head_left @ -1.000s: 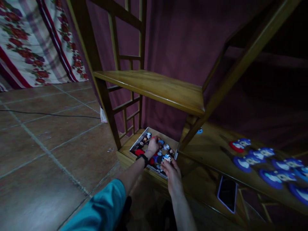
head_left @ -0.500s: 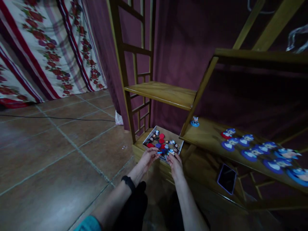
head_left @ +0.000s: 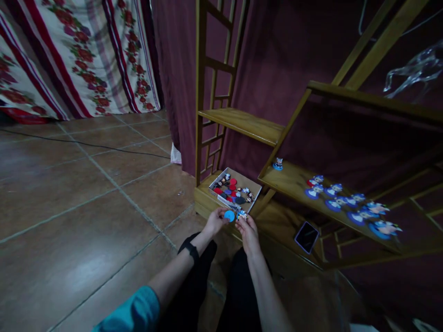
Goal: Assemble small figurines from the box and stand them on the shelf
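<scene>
My left hand (head_left: 215,222) pinches a round light-blue disc (head_left: 229,216), its flat face turned toward me. In my right hand (head_left: 248,230) is a small blue-and-white figurine (head_left: 242,215), gripped between thumb and fingers and partly covered by them. The disc and the figurine are close together but look apart. Just beyond both hands, a shallow cardboard box (head_left: 254,188) holds several small figurines and red, purple and dark round discs (head_left: 233,181).
Several blue-capped figurines on round bases (head_left: 335,203) stand on the wooden shelf (head_left: 290,182) to the right, with a small lone figurine (head_left: 278,163) at its left end. A phone (head_left: 307,237) lies below. A black cable (head_left: 114,148) crosses the tiled floor.
Both hands have drawn back from over the box to its near edge. The blue disc has turned from edge-on to face me. My view has shifted as well.
</scene>
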Available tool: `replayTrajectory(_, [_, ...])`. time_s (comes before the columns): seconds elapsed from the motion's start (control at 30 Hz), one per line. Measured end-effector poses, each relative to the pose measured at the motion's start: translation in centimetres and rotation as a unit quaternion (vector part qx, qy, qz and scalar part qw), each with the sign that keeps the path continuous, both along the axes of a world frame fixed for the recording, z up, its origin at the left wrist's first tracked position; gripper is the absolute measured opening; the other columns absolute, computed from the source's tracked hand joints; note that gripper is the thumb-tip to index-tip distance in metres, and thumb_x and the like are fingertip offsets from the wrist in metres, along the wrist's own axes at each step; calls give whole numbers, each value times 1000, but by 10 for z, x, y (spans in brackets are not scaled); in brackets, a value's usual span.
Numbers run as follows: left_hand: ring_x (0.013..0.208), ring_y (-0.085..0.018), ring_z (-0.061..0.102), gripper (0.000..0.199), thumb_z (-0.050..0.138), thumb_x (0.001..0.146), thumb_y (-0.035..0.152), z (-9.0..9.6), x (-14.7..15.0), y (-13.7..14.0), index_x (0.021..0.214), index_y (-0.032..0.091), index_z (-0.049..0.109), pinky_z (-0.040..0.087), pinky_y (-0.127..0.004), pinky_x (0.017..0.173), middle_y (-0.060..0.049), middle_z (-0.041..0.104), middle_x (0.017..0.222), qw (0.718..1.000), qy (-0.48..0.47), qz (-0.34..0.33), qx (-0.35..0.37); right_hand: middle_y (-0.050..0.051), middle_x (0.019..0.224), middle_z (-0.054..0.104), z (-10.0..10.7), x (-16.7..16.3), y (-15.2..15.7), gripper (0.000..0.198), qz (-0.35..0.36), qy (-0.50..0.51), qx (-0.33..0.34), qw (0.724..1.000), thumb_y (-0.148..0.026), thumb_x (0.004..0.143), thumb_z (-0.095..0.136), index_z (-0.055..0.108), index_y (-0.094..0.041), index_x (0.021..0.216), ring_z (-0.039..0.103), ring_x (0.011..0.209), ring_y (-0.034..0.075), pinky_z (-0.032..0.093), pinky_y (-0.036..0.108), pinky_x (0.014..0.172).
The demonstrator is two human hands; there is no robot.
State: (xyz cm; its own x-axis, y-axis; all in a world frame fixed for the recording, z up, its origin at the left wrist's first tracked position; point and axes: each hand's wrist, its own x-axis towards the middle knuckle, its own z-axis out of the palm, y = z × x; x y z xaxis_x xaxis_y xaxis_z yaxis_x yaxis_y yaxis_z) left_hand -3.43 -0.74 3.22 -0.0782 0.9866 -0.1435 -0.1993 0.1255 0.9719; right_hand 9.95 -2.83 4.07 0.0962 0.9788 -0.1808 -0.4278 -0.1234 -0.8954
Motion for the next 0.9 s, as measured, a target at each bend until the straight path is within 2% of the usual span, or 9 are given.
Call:
replayTrajectory(0.23, [56, -10, 57, 31, 75, 53, 11, -1, 3, -9, 81, 11, 61, 45, -22, 59, -1, 64, 65, 995, -88, -37, -39, 3, 90, 67, -9, -6, -1, 44, -19, -69, 30, 997, -39, 60, 70, 61, -17, 97, 60, 77, 14, 48, 25, 68])
replayTrajectory(0.4, [63, -11, 62, 25, 76, 58, 16, 1, -7, -10, 79, 11, 63, 48, -22, 64, -5, 67, 71, 977, -171, -66, -113, 5, 93, 67, -7, -8, -4, 43, -8, -64, 35, 997, -39, 62, 69, 60, -17, 98, 61, 80, 15, 49, 28, 72])
replayTrajectory(0.53, [61, -11, 63, 17, 73, 64, 17, 1, -12, -8, 77, 11, 63, 51, -25, 68, -5, 67, 70, 962, -213, -75, -156, 5, 94, 67, -4, -11, -7, 43, -3, -57, 39, 998, -38, 62, 69, 61, -17, 98, 62, 83, 16, 49, 30, 75])
replayTrajectory(0.9, [65, -12, 64, 7, 65, 72, 10, -2, -12, -8, 79, 8, 62, 52, -28, 76, -8, 66, 72, 929, -291, -136, -186, 4, 95, 67, -6, -15, -7, 43, -2, -55, 53, 997, -36, 64, 68, 60, -17, 103, 61, 87, 17, 48, 33, 81])
